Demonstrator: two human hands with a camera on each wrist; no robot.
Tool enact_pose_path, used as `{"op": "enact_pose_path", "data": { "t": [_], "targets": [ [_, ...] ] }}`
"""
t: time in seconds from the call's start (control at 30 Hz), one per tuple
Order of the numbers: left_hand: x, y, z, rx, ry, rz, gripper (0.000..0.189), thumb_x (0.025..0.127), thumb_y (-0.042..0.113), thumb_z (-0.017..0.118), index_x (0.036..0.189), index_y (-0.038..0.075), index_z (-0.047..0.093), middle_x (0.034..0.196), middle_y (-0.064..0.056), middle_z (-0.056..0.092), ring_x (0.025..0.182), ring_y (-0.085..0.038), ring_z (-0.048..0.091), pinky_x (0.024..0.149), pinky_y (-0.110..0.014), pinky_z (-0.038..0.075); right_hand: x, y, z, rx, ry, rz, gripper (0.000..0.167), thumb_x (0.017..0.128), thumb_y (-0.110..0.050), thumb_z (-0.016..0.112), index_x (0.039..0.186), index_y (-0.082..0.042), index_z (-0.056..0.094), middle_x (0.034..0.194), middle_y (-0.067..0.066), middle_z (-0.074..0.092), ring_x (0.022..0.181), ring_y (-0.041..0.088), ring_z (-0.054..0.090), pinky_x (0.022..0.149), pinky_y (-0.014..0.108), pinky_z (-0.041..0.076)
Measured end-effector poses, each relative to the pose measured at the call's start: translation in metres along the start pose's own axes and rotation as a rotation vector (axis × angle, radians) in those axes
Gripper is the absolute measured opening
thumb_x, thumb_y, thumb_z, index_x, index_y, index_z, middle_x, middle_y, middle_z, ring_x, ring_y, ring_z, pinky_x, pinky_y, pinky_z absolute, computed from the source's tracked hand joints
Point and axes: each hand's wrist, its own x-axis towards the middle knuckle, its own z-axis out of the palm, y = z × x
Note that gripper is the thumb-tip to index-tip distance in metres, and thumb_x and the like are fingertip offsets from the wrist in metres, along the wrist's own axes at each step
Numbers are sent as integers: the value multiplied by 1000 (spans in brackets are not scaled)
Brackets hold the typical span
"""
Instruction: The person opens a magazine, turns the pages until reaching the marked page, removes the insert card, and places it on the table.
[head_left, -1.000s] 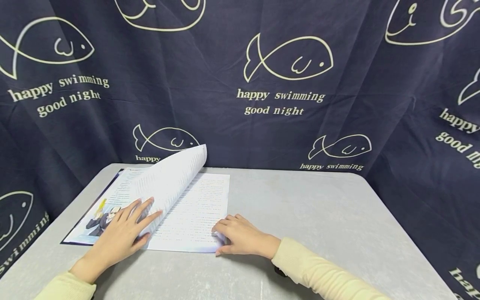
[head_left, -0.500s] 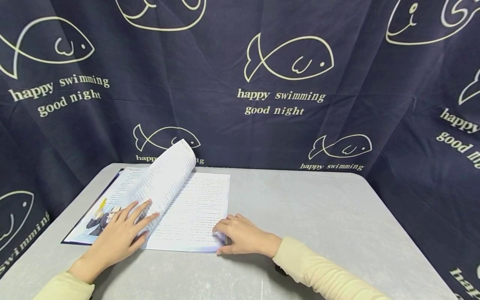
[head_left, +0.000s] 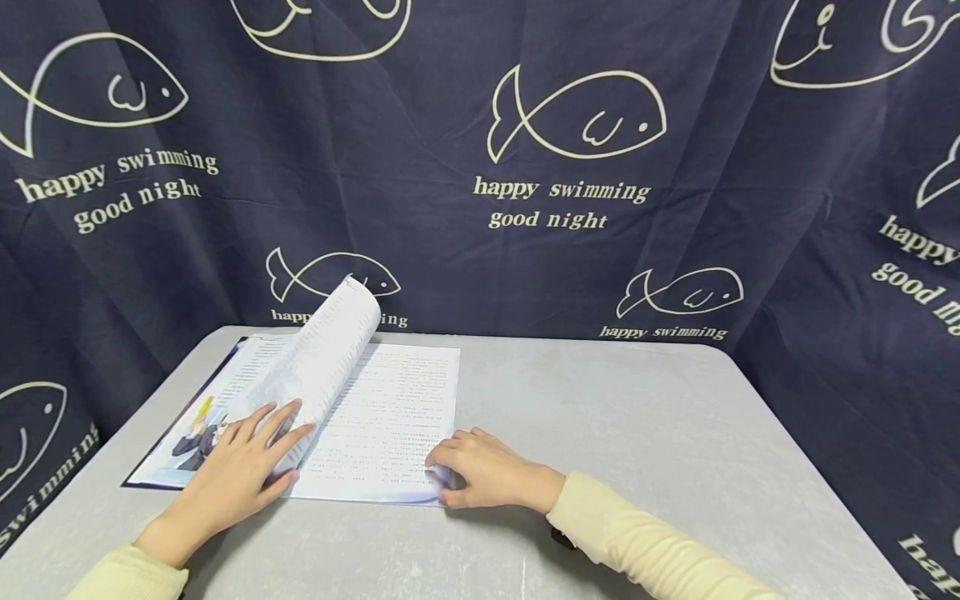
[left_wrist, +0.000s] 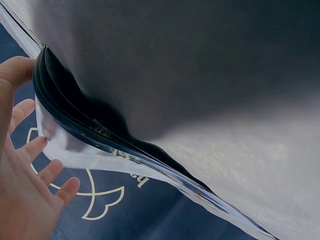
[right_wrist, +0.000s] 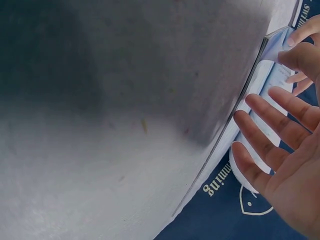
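Pale grey tabletop (head_left: 615, 417) carries an open book (head_left: 390, 425), lying flat; we note tabletop spreading to the right of the book, and a dark cover edge (head_left: 172, 412) along the book's left side. From the book's middle a lifted leaf (head_left: 322, 358) curves up, its top standing out past the book's far edge; by the left wrist view we see several leaf edges arched together; how many are raised we cannot tell.

Left hand (head_left: 238, 468) lies on the book's left half; fingers spread, nearly straight, resting against the lower part of the lifted leaf rather than gripping it; thumb at the book's near edge. Right hand (head_left: 491, 472) sits at the book's near right corner; fingers slightly bent over the page, thumb at the near edge, where the paper bows; whether they pinch that corner we cannot tell.

On the book's left page, a printed figure (head_left: 193, 450) in dark clothing, just beside the left hand; nearer us than the book, pale yellow sleeves (head_left: 637, 533); behind the book, dark blue cloth (head_left: 705, 167) with fish outlines and "happy swimming good night".
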Motion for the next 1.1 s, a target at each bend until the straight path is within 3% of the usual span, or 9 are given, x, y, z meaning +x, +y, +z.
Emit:
{"op": "enact_pose_path", "data": {
  "t": [0.1, 0.17, 0.5, 0.8, 1.1],
  "targets": [
    [0, 0, -1, 1, -17, -2, 49, 77, 38, 59, 122, 17, 56, 136, -14, 43, 116, -40, 41, 80, -56, 38, 0, 1, 0, -8, 13, -16, 33, 76, -30, 67, 107, -20, 61, 105, -10, 64, 85, 2, 49, 78, 20, 38],
    [0, 1, -1, -5, -22, -3, 54, 68, 30, 65, 120, 17, 57, 136, -14, 43, 117, -40, 41, 81, -56, 37, 0, 2, 1, -14, 20, -23, 32, 76, -29, 67, 107, -20, 61, 105, -10, 64, 85, 2, 49, 77, 19, 37],
    [-1, 2, 0, -2, -39, 7, 47, 66, 22, 64, 112, 12, 62, 126, -13, 53, 111, -36, 49, 86, -52, 37, 2, 5, -1, -19, 22, -24, 29, 78, -27, 67, 105, -18, 63, 107, -8, 64, 90, 5, 53, 78, 20, 38],
    [-2, 2, 1, -13, -65, 23, 42, 69, 21, 65, 111, 15, 62, 122, -10, 56, 106, -30, 54, 85, -49, 38, 4, 7, -2, -20, 28, -25, 27, 79, -28, 67, 104, -18, 64, 105, -7, 65, 91, 5, 55, 77, 19, 38],
    [-3, 6, -1, -30, -144, -31, 45, 73, 36, 70, 114, 17, 62, 124, -8, 56, 109, -30, 53, 84, -49, 38, 7, 9, 1, -14, 51, -45, 21, 78, -26, 68, 98, -18, 66, 98, -9, 66, 77, 0, 51, 69, 15, 34]
  ]
}}
